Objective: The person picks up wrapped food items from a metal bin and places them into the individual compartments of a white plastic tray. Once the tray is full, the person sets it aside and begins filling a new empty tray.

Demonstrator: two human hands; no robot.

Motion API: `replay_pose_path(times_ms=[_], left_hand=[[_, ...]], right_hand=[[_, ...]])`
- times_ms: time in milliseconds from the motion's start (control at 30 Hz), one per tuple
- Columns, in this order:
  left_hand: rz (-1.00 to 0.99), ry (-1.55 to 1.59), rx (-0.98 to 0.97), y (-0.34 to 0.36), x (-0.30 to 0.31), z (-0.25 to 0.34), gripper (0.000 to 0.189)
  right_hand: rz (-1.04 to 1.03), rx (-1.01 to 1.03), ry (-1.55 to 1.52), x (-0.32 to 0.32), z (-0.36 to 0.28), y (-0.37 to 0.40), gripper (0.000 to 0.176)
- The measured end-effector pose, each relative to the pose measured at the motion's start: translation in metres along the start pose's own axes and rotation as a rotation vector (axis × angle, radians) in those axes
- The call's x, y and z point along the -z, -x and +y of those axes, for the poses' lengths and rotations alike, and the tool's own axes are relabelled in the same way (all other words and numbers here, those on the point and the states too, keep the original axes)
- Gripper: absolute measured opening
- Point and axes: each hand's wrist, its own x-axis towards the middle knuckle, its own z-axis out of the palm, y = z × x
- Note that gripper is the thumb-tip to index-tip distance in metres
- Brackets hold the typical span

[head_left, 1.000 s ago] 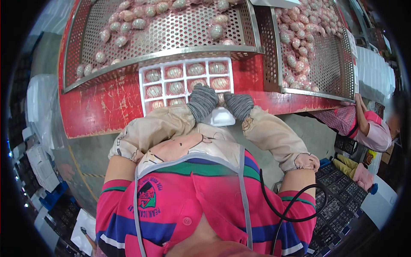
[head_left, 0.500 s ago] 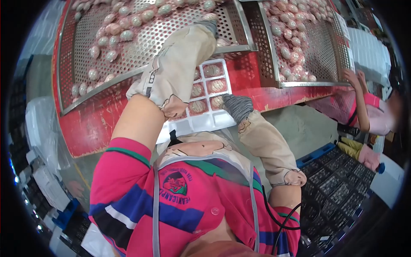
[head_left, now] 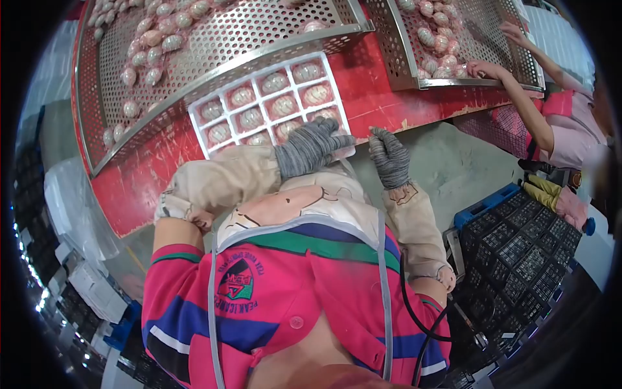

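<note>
Head view: white tray [head_left: 196, 126] of pale rounded pieces [head_left: 275, 81] lies under and just beyond the left hand [head_left: 311, 146] fingers, with the right hand [head_left: 389, 155] just beside its near corner. Tray sits on a worn red bench [head_left: 149, 168], a perforated steel trough [head_left: 227, 45] behind it and dark crates [head_left: 518, 246] on the floor. Left fingers are spread flat on the tray edge, gripping nothing. Right fingers are loosely apart and empty.

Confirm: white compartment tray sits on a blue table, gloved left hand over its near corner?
Not quite: the table is red, not blue, as the head view shows. The rest stands: the white compartment tray sits on it, with the gloved left hand over its near corner.
</note>
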Motion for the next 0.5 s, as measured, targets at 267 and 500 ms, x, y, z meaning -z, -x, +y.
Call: replay_pose_path(times_ms=[267,500], left_hand=[[0.267,0.049,0.269,0.037,-0.012,0.008,0.036],[0.193,-0.131,0.267,0.017,-0.042,-0.015,0.023]], right_hand=[[-0.384,0.398,0.516,-0.011,-0.027,-0.014,0.037],[-0.605,0.412,0.801,-0.026,-0.012,-0.024,0.034]])
